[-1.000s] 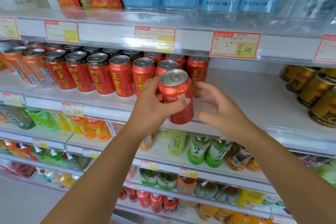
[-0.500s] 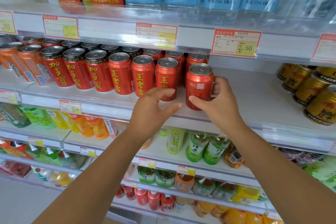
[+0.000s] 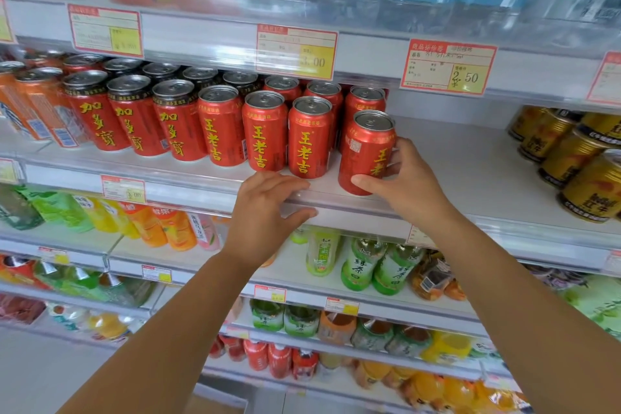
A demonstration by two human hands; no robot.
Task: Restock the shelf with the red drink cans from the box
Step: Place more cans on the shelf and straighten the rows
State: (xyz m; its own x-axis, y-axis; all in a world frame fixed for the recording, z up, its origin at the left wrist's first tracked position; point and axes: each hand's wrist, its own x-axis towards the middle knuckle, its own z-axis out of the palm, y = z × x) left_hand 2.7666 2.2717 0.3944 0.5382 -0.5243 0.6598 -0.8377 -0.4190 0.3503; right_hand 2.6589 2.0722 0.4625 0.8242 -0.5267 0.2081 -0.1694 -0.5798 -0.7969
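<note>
One red can (image 3: 364,158) on shelf (image 3: 470,178), right hand (image 3: 410,188) grasping it, left hand (image 3: 265,215) relaxed

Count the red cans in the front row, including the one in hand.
7. Three black-banded cans at left, three all-red cans mid-row, and the end can at right, gripped by the right hand. More cans behind are partly hidden.

Both arms extended forward; left hand (image 3: 265,212) relaxed, palm down — right hand (image 3: 408,183) curled round red can (image 3: 364,151), thumb in front.
</note>
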